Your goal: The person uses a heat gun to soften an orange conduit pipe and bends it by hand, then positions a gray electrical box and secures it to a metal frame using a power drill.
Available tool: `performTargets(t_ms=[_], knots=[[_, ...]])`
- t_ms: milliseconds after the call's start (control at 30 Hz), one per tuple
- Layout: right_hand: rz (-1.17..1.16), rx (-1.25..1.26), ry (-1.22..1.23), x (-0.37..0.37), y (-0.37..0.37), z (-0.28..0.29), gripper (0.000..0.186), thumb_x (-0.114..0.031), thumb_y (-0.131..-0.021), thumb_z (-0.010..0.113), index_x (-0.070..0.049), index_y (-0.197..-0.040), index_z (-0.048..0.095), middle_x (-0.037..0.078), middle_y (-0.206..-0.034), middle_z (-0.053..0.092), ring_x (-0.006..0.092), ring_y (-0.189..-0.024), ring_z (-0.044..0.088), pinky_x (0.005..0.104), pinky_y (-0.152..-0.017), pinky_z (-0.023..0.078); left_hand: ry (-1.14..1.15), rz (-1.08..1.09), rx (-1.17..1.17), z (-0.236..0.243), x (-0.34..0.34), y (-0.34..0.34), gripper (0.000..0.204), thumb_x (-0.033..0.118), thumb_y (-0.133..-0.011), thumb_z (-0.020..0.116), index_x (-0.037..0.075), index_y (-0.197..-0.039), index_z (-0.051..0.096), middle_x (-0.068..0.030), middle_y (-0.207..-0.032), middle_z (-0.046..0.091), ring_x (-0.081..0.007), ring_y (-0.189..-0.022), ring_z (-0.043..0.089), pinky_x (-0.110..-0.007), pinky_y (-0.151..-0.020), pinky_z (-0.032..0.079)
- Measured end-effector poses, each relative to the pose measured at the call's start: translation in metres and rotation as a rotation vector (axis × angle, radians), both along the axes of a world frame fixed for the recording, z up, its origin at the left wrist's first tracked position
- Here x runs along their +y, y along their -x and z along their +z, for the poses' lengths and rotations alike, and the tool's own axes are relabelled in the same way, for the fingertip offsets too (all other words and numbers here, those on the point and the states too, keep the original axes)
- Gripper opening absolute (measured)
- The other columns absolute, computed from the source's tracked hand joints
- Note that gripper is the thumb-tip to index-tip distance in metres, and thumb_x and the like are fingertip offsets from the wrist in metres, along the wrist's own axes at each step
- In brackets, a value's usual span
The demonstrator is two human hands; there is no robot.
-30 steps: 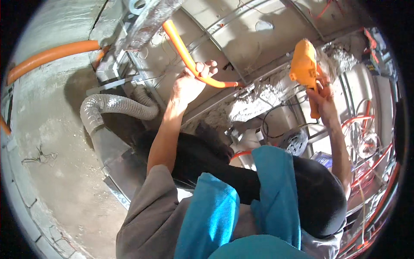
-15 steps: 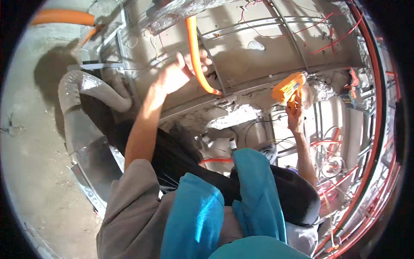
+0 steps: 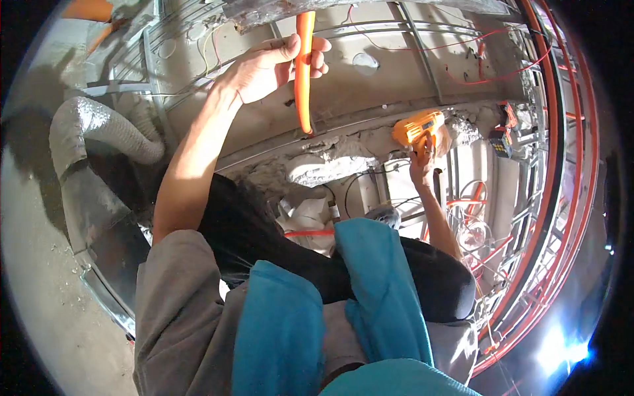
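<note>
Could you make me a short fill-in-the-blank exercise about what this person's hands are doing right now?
1. The left hand is closed around an ____ tube.
2. The power tool is held in the ____ hand.
3. The ribbed duct is ____ in colour.
4. The teal cloth lies ____ both hands in the picture.

Missing words: orange; right; silver; below

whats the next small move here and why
Probably bring the orange power tool in the right hand over toward the orange conduit. The left hand has its grip closed around the conduit against the concrete surface, while the tool sits off to the side, apart from it.
</note>
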State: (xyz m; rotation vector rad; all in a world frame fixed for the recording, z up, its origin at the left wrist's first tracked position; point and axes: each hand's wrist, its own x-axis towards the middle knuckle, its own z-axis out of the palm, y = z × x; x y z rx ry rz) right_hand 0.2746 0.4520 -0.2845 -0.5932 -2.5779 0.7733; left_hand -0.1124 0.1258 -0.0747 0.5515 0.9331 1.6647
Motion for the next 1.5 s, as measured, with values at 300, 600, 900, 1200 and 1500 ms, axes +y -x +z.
performTargets(t_ms=[300,600,900,1200,1500], knots=[[0.045,0.000,-0.187,-0.005,0.003,-0.010,0.083,-0.001,-0.087,0.070,-0.007,-0.159,0.027,0.019,-0.153,0.047,0.0472,-0.138,0.043,0.0543,-0.113,0.041,-0.077,-0.113,-0.042,-0.029,-0.018,-0.001,0.060,0.046,-0.096,0.068,0.002,-0.136,0.061,-0.0070,-0.125,0.065,-0.0251,-0.120,0.062,-0.037,-0.102,0.046],[0.023,-0.028,-0.126,-0.009,0.000,-0.006,0.081,-0.009,-0.092,0.072,-0.007,-0.159,0.027,0.022,-0.155,0.042,0.0477,-0.139,0.042,0.0539,-0.113,0.040,-0.027,-0.182,0.032,-0.031,-0.015,-0.013,0.049,0.045,-0.091,0.073,0.005,-0.119,0.064,-0.0059,-0.110,0.066,-0.0294,-0.123,0.060,-0.049,-0.113,0.042],[-0.088,-0.088,0.105,-0.009,0.003,0.003,0.088,-0.015,-0.091,0.075,-0.007,-0.161,0.023,0.029,-0.147,0.046,0.0461,-0.129,0.052,0.0498,-0.106,0.047,-0.011,-0.107,0.039,-0.042,-0.011,-0.018,0.047,0.051,-0.085,0.078,0.007,-0.101,0.068,-0.0026,-0.094,0.064,-0.0250,-0.113,0.057,-0.044,-0.106,0.040],[-0.079,-0.122,0.081,-0.013,0.010,0.014,0.098,-0.010,-0.085,0.076,-0.004,-0.162,0.017,0.028,-0.153,0.038,0.0450,-0.135,0.047,0.0471,-0.111,0.044,-0.043,-0.077,-0.009,-0.052,-0.012,-0.019,0.042,0.043,-0.086,0.080,0.006,-0.105,0.072,-0.0048,-0.097,0.068,-0.0200,-0.102,0.060,-0.036,-0.096,0.044],[-0.104,-0.140,0.148,-0.012,0.014,0.010,0.103,-0.009,-0.081,0.078,-0.001,-0.162,0.014,0.028,-0.157,0.034,0.0450,-0.139,0.041,0.0486,-0.117,0.037,-0.022,-0.082,0.003,-0.057,-0.014,-0.015,0.043,0.043,-0.084,0.082,0.006,-0.106,0.073,-0.0040,-0.097,0.068,-0.0188,-0.098,0.062,-0.036,-0.093,0.045]])
